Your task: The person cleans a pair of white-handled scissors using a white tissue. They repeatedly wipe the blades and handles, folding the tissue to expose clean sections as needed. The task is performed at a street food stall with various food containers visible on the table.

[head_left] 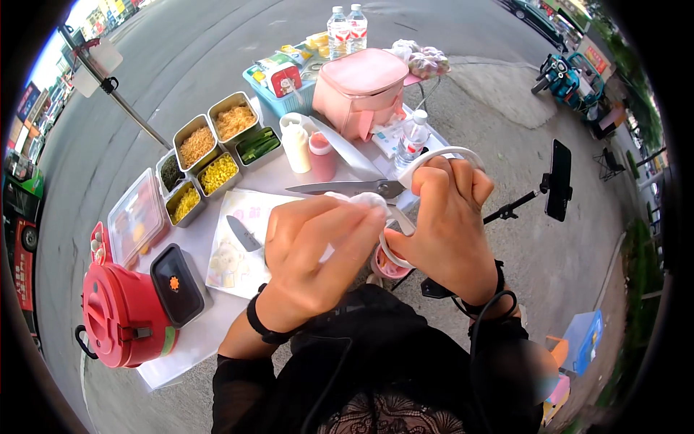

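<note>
My right hand (447,230) has its fingers through the white loop handles of large scissors (387,189), held with the blades apart over the table's near edge. One long blade points left; the other is mostly hidden by my left hand (320,247). That hand pinches a white tissue or wipe (364,199) against the scissors near the pivot. Below it, a kitchen knife (243,233) lies on a printed white cutting mat (225,268), its handle out of sight behind my hand. A squeeze bottle of white sauce (296,147) and one of pink sauce (322,157) stand beyond the scissors.
Metal tubs hold shredded food (234,120), corn (218,172) and cucumber strips (257,145). A red lidded pot (127,317) and black-lidded box (178,285) stand left. A pink cooler bag (360,89), blue basket (287,103) and water bottle (412,140) stand back. A phone (558,179) is mounted right.
</note>
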{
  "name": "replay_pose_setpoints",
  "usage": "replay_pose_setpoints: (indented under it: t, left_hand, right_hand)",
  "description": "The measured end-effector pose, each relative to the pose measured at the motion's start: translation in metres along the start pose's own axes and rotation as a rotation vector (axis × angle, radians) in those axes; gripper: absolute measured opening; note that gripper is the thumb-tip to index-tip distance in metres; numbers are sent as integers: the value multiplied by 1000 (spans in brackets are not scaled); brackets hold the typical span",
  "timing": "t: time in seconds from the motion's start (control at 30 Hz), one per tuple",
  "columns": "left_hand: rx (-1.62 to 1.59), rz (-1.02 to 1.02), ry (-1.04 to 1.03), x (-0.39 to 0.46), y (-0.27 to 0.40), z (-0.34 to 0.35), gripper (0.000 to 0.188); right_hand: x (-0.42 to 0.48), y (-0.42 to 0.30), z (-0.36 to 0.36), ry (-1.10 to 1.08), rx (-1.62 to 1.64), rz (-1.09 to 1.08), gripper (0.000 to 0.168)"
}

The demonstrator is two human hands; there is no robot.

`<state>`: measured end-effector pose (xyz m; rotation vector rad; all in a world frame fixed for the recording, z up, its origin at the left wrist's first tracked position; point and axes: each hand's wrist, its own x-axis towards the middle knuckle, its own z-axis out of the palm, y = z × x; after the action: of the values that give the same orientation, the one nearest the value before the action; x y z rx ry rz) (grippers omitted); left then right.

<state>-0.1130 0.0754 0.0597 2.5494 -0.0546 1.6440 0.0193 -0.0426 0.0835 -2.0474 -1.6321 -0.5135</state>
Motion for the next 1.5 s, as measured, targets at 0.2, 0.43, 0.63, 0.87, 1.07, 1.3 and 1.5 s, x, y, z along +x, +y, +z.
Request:
replay_pose_setpoints:
  t: [0.2, 0.43, 0.63, 0.87, 1.07, 1.3, 1.5]
  left_hand:
    - [35, 16, -98, 11, -6, 18, 38]
    - [-10, 252, -210, 9, -18, 8, 34]
    - [-74, 310, -242, 17, -25, 5, 31]
    - [-83, 309, -286, 14, -24, 0, 31]
    - [-20, 289, -354, 11, -33, -16, 32]
    - [-71, 72, -102, -5, -5, -39, 38]
    - [-336, -232, -21, -21, 8, -37, 35]
  right_hand:
    - [1, -3, 9, 85, -81, -61, 53]
    - [-3, 0, 9, 45, -70, -76, 50]
    - [-2, -3, 5, 7, -100, -103, 50]
    - [-3, -3, 0, -43, -28, -119, 50]
    - [-4, 0, -3, -68, -41, -66, 56]
    - [-2, -3, -17, -8, 89, -16, 62]
    - [-2, -10, -19, 71, 125, -39, 63]
